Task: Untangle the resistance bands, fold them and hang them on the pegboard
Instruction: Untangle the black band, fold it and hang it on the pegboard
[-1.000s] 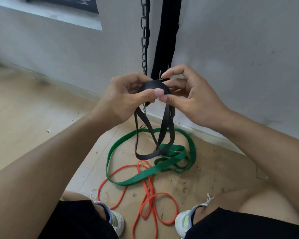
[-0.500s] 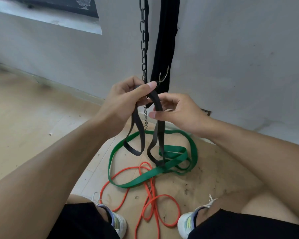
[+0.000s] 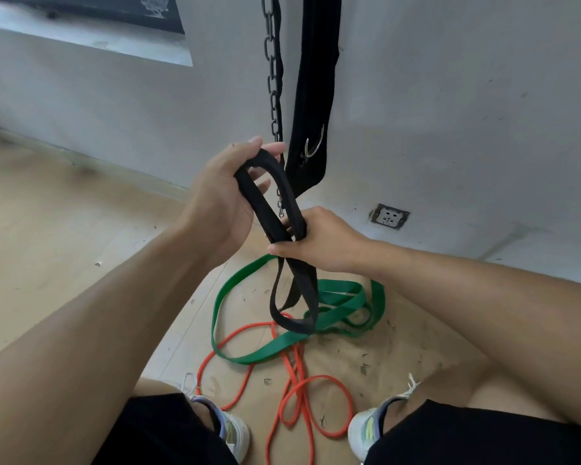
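Black band [image 3: 275, 209] runs as a doubled strip between the two hands, its long axis slanting from upper left, by the left hand [image 3: 222, 199], down and right to the right hand [image 3: 316, 243]. Left fingers are curled through the top bend, gripping it; the right hand, lower and nearer the person's knees, clenches both strands where they cross. Below that fist the rest of the band hangs in a loose loop, its bottom over the green band [image 3: 332, 297] on the floor [image 3: 64, 246]; whether it touches cannot be told. An orange band [image 3: 292, 384] lies beyond, between the shoes. Folding seems to be underway: the free loop lies straight below the right hand, so bringing it up toward the left-hand bend would likely make the next fold. No pegboard is visible in this view.
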Motion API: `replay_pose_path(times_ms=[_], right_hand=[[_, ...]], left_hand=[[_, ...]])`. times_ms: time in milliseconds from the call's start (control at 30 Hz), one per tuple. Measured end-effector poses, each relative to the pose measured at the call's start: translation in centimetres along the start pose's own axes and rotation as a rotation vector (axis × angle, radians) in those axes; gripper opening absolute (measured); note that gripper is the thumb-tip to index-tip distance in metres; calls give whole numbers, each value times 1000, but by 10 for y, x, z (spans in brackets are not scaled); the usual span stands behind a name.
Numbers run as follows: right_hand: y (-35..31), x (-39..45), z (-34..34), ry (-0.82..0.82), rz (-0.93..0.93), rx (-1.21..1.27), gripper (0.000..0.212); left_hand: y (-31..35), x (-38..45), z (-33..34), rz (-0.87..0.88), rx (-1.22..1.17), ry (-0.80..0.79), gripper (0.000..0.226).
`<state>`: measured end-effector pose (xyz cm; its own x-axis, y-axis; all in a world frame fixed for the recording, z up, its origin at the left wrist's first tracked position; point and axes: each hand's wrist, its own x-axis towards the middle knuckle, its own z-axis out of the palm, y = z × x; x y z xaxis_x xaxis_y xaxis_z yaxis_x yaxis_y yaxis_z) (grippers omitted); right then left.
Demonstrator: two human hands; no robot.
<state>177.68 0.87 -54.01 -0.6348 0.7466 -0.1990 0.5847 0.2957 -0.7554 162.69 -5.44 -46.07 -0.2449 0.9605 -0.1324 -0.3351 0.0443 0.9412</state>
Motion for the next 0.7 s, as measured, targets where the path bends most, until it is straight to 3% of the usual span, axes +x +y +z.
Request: replay_pose_path(times_ms=[167,533,633,700], right_hand=[[-8,-9,-5,33,-87,-65,27],[-5,-4,2,-6,-117,-95,57],[-5,-4,2,46,-121,-36,33],[-2,-1,1,95,-145,-27,26]], left_hand=[[0,1,-1,-1,-14,-10,14],[-2,-3,6,3,-87,-73,30],[1,-2,6,-17,-145,-69,24],[7,-1,3,-37,-228,-41,33]])
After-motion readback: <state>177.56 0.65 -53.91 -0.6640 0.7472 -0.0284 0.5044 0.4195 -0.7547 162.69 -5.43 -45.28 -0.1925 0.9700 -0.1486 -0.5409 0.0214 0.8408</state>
